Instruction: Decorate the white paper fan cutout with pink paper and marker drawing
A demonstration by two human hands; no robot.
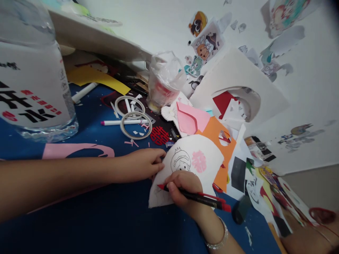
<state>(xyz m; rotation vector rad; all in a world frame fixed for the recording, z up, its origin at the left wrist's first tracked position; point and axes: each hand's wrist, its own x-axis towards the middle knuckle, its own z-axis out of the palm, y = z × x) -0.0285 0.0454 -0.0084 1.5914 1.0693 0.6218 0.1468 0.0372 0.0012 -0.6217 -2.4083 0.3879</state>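
A white rounded paper sheet (212, 151) lies on the blue table, bearing a line drawing of a crowned figure (180, 159) and a pink cut-out character (198, 161). My right hand (185, 190) is closed round a black pen (203, 198) with red ends, its tip at the sheet's lower left part. My left hand (144, 163) rests at the sheet's left edge, its fingers bent and close together; whether they grip the edge is unclear. The right hand covers part of the drawing.
A large water bottle (34, 77) stands at the left. Tape rings (136, 137), a purple-capped marker (113, 123), a red cut-out (159, 135) and a bagged cup (164, 88) lie behind the hands. Orange paper (225, 150) is right of the sheet. Another person's arm (307, 240) shows lower right.
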